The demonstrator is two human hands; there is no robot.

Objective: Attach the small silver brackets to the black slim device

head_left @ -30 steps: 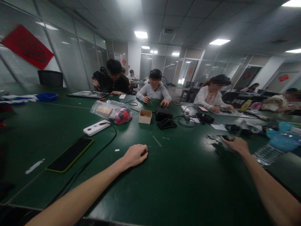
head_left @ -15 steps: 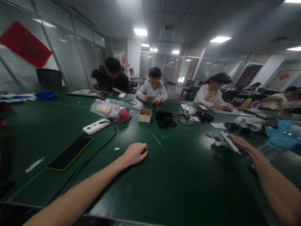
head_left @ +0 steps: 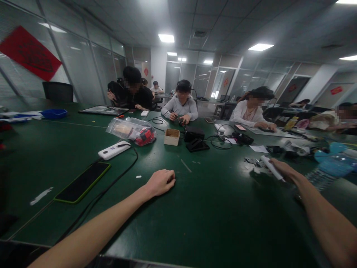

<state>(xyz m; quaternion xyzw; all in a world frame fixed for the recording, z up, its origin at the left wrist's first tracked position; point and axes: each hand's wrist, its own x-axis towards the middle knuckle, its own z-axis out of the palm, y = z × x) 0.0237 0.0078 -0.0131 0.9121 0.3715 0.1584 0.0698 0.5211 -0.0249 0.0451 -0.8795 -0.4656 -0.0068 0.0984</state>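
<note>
My left hand [head_left: 161, 181] rests on the green table with its fingers curled in, and I see nothing in them. A small white scrap [head_left: 138, 176] lies to its left. On the other side, my right hand [head_left: 284, 170] is closed around a long, white, flat-sided object [head_left: 271, 167], tilted above the table; its exact kind does not show. Small grey metal-looking pieces [head_left: 252, 161] lie just left of this object. To the right of that hand is a clear bottle with a blue part [head_left: 334, 160], partly behind my forearm.
A phone with a green edge [head_left: 83, 182], a white device with a black cable [head_left: 114, 150] and a plastic bag with red items [head_left: 132, 131] are on the left. Ahead stand a small open box [head_left: 171, 137] and a black box [head_left: 194, 133]. Several people sit around the table.
My right hand and the white object have shifted and tilted very slightly. My left hand stays in place. The person opposite has moved their hands a little.
</note>
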